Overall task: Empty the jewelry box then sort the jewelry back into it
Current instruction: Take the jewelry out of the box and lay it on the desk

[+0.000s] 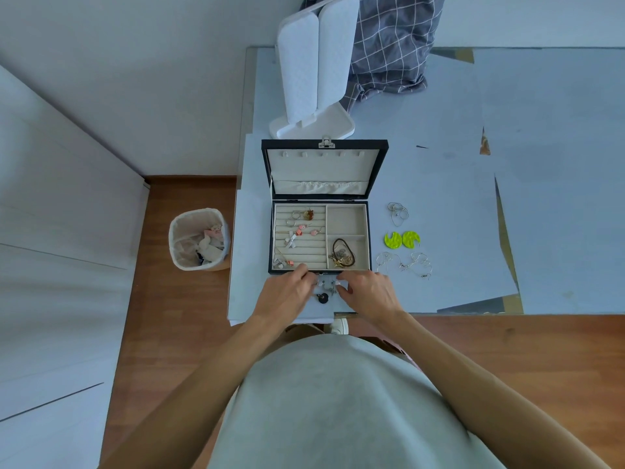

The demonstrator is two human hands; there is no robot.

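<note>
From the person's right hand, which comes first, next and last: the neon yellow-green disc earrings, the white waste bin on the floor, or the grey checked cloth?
1. Neon yellow-green disc earrings, on the table just right of the open box, nearest the right hand.
2. White waste bin, on the floor, far left.
3. Grey checked cloth, at the table's far end.

Light: soft, even daylight, bluish cast
Shadows: faint, hardly any
Glare: none
Focus: centre sharp, small jewelry indistinct
Edges: wide-angle bending, stretched
</note>
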